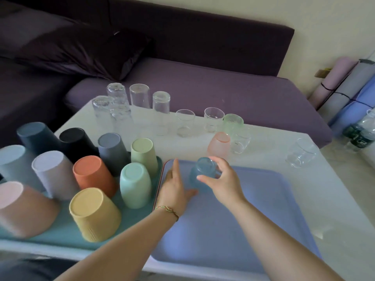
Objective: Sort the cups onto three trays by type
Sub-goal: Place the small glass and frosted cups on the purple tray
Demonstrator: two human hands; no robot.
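Counts at this moment: two trays in view. The teal tray [60, 238] on your left carries ten opaque cups [91, 173], all mouth-down, one each of dark blue, black, grey-blue, pale green, light blue, lavender, orange, mint, pink and yellow. The blue tray [233, 220], just to its right, holds no standing cup. Your right hand [221, 179] grips one blue frosted glass [204, 169] from above, fingers curled round its sides; the glass is base-up over the far left part of the blue tray, and blur hides whether it touches the tray floor. Your left hand [174, 187] lies flat on the blue tray by its left rim, fingers straight, holding nothing; one thin bracelet [167, 210] is on that wrist. On the white table [269, 151] beyond the trays: five tall clear glasses [140, 96], inverted, in a cluster at the far edge; four short clear glasses [185, 122] to the right of them; one green tinted glass [233, 122]; one pink frosted glass [219, 145], inverted, just past the blue tray's far rim. A purple sofa [203, 88] stands behind the table.
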